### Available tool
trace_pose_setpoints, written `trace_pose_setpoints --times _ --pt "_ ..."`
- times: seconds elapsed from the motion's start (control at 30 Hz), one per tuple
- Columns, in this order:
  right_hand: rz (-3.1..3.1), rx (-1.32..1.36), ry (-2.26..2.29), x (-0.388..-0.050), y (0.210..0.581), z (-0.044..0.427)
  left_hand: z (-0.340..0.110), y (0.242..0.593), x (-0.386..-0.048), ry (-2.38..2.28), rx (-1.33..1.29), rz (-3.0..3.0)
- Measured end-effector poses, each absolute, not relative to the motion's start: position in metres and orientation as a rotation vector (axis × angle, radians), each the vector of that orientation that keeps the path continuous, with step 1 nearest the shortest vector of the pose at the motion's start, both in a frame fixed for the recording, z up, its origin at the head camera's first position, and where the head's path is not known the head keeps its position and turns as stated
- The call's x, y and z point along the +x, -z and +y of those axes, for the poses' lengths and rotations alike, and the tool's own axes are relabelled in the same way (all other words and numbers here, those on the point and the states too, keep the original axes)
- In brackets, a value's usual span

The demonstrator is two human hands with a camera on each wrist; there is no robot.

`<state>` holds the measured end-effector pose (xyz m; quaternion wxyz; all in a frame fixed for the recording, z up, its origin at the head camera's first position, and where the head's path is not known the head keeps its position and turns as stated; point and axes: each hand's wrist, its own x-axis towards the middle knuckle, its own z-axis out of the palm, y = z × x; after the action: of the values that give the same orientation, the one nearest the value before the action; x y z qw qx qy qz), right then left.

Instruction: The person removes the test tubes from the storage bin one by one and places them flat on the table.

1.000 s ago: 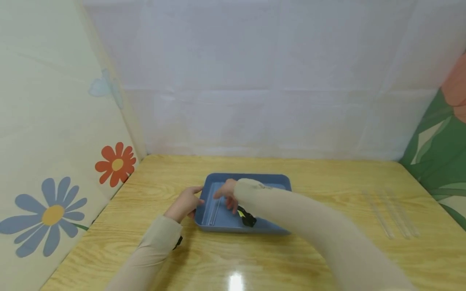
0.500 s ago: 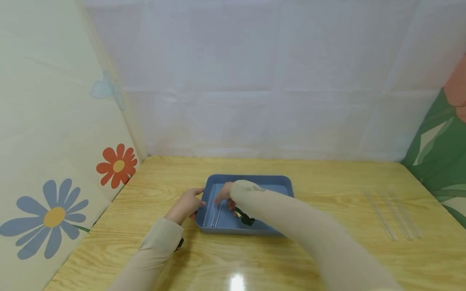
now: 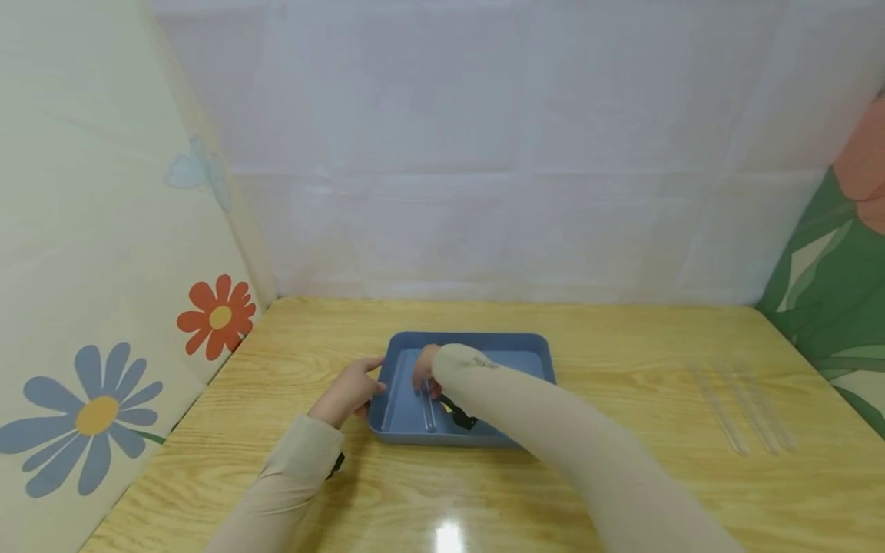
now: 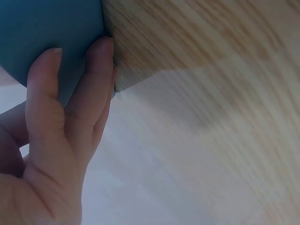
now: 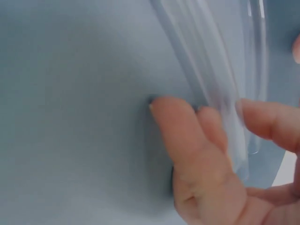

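My left hand [image 3: 347,390] holds the left side of a shallow blue tray [image 3: 477,440]. In the left wrist view, fingers [image 4: 44,89] of that hand lie against the tray's outer wall [image 4: 51,28]. Inside the tray, my right hand [image 3: 426,370] pinches a clear test tube [image 3: 429,415] near the tray's left part. From the right wrist view, the thumb and the fingertips sit on opposite sides of the tube [image 5: 199,51], which is slightly blurred. A second clear test tube [image 5: 255,70] lies beside it, close to the tray's left wall.
Several clear tubes [image 3: 719,407] lie side by side on the right of the wooden table [image 3: 608,338]. A white cloth backdrop [image 3: 484,192] rises behind it, with flower-printed panels [image 3: 97,415] at the sides.
The test tube in my right hand has shifted to the right inside the tray, away from the other tube. My left hand has stayed on the tray's left side.
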<state>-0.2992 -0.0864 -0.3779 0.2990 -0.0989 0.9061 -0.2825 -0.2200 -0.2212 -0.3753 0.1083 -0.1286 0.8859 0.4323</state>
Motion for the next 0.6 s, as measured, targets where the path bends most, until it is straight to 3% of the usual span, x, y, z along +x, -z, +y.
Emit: trace_pose_setpoints --times 0.33,0.6 --pt "2.120 -0.109 1.105 -0.307 0.382 -0.067 -0.221 0.374 -0.218 -1.303 -0.369 2.603" --pt "1.984 -0.101 1.243 -0.297 0.364 -0.055 -0.221 0.374 -0.218 -1.298 -0.372 2.612"
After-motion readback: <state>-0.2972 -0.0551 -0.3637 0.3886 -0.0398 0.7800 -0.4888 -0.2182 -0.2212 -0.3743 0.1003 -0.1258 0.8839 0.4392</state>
